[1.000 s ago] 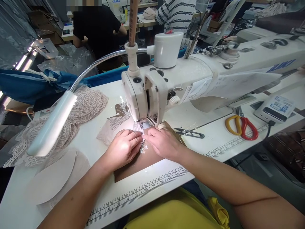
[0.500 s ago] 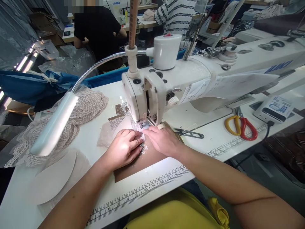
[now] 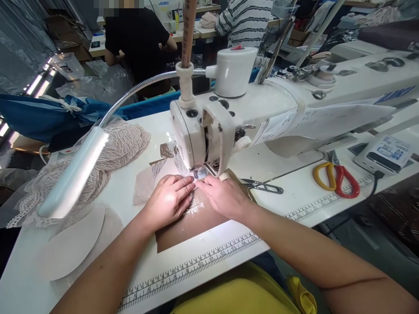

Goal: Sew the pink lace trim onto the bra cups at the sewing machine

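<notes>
The front strip of the table point(image 3: 183, 270) gives free room to pass, between the brown sheet point(image 3: 183, 231) and the table edge. Above the sheet, the sewing machine head point(image 3: 196, 135) blocks the way. On the left side, the lamp point(image 3: 75, 179) hangs over the lace pile point(image 3: 121, 144) and stops a straight way from above. On the right side, the thread snips point(image 3: 263, 186) and the scissors point(image 3: 335, 179) are obstacles; a bare patch of table lies between these two.

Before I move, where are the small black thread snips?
In the head view, the thread snips lie on the white table just right of the right hand, between it and the scissors with yellow and red handles.
</notes>
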Motion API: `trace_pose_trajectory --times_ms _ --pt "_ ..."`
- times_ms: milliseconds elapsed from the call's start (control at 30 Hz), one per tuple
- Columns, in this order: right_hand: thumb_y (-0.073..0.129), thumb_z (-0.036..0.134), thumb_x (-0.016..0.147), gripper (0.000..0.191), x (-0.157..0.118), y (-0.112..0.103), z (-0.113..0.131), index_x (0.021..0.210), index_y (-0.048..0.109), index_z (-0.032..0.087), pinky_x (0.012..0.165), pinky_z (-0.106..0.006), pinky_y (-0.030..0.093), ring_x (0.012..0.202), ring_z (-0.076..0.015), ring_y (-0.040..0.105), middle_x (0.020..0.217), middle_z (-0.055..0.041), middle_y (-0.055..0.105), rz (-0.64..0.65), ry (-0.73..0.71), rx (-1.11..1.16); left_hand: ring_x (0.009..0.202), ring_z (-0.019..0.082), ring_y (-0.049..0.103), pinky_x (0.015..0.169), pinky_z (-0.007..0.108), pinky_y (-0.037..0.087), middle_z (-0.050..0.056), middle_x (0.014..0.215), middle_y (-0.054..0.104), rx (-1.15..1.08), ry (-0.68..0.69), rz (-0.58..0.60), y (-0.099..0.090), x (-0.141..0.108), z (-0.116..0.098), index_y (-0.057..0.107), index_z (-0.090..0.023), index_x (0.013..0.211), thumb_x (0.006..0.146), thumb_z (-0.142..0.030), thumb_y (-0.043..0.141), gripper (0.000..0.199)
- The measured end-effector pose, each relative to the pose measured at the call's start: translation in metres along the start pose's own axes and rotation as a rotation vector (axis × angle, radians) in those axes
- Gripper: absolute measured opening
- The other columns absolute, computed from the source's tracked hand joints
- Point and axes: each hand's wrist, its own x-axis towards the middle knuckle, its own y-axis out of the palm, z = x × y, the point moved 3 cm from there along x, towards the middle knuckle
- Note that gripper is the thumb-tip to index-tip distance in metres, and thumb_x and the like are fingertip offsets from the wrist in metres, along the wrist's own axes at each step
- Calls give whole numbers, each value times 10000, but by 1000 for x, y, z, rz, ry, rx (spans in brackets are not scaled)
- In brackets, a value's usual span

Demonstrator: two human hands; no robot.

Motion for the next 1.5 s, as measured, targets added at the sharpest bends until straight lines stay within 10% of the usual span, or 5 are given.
trace_pose_trajectory --times_ms 767,1033,1233,1500 --pt "495 105 880 250 -6 6 -5 1007 698 177 719 -275 408 790 -160 563 838 -44 642 -84 -148 208 1183 306 525 966 504 441 149 1302 569 215 -394 -87 -5 -8 41 594 -176 1224 908 -292 449 367" --pt "504 146 881 134 -34 -32 -1 910 632 170 693 -291 383 839 -184 521 890 -56 590 111 -119 -14 1096 335 579 870 462 513 161 1247 593 205 -246 83 -44 -23 0 592 -183 1196 892 -392 485 384" --pt "474 71 851 265 -80 -34 -27 1081 597 119 903 -394 421 1096 -272 503 1170 -160 560 116 151 -141 1168 276 574 922 357 528 96 1305 585 46 -171 81 -30 -44 -31 564 -248 1265 914 -391 501 384" --pt "432 119 901 405 -106 -6 -35 1298 509 132 980 -368 460 1374 -263 323 1398 -152 471 -46 101 20 1153 243 582 964 339 499 86 1281 607 -260 -127 166 -13 20 -85 546 -237 1287 930 -329 472 376"
